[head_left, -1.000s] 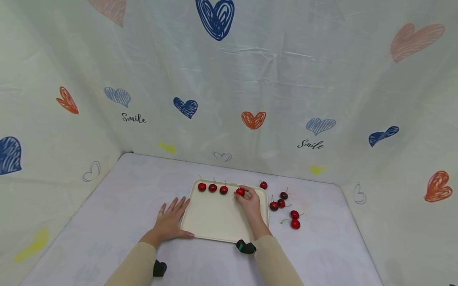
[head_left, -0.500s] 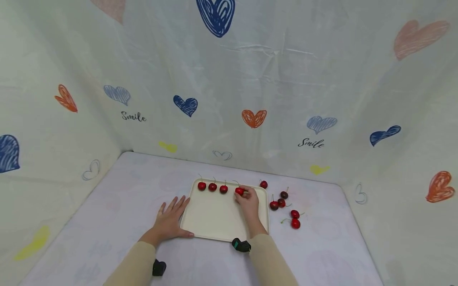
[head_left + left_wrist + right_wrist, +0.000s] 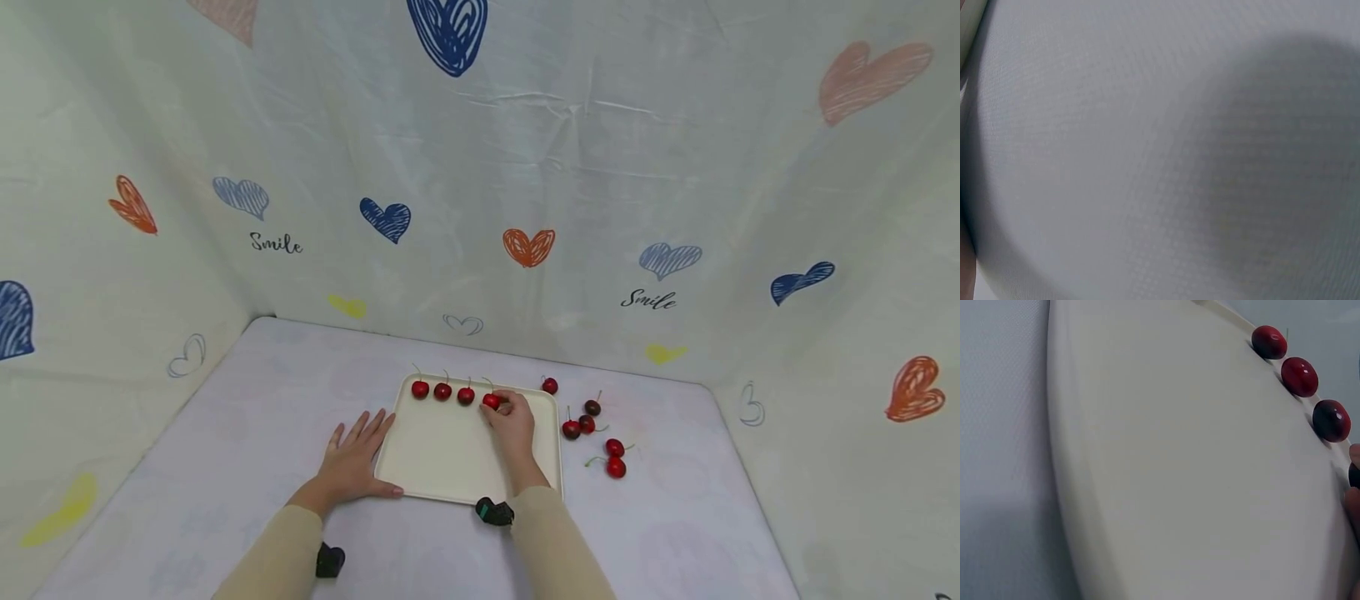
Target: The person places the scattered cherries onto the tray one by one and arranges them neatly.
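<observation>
A cream rectangular tray (image 3: 442, 458) lies on the table. Along its far edge stand three red cherries with stems up: a left one (image 3: 420, 389), a middle one (image 3: 442, 392) and a right one (image 3: 466, 396). My right hand (image 3: 514, 425) pinches a fourth cherry (image 3: 491, 401) between thumb and fingers, just right of that row and close over the tray. In the right wrist view, fingertips (image 3: 1354, 500) and a sliver of this cherry show at the right edge. My left hand (image 3: 351, 467) lies spread on the table, its thumb along the tray's near left corner.
Right of the tray lie several loose cherries, among them one by the far corner (image 3: 550, 386), a dark one (image 3: 592, 407) and a bright red one (image 3: 616, 467). A heart-printed curtain (image 3: 480, 167) rises behind the table (image 3: 225, 433). Only blurred tabletop fills most of the left wrist view.
My right hand has slid a little to the left with its cherry, nearer the row of three. The left hand keeps its place at the tray's corner.
</observation>
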Motion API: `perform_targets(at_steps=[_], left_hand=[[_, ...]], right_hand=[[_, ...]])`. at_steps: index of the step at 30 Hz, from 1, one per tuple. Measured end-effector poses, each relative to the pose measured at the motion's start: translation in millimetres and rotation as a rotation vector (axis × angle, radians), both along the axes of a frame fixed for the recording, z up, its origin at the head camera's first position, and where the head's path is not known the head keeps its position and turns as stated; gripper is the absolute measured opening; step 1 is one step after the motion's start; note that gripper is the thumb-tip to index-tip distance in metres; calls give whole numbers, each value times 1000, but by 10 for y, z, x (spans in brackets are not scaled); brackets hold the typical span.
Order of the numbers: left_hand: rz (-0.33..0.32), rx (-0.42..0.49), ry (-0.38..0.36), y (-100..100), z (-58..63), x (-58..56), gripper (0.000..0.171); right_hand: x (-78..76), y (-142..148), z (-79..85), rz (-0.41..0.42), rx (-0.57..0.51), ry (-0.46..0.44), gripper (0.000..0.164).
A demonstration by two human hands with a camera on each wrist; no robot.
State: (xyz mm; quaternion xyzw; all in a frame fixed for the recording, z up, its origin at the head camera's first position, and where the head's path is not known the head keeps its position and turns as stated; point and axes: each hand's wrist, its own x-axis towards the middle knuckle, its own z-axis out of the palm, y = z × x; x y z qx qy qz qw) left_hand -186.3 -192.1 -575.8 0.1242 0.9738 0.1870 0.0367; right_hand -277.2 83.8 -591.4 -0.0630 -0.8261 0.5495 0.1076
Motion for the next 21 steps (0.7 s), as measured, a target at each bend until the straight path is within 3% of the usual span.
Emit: perform_targets(at_steps=[4, 11, 21], left_hand=[[-1, -10, -4, -1, 1, -5, 125], [2, 5, -8, 8, 1, 0, 125], [2, 10, -16, 2, -20, -7, 126]], right_hand=[[1, -36, 10, -25, 74, 1, 28], [33, -86, 55, -52, 121, 27, 29], [-2, -94, -15, -50, 169, 30, 31]])
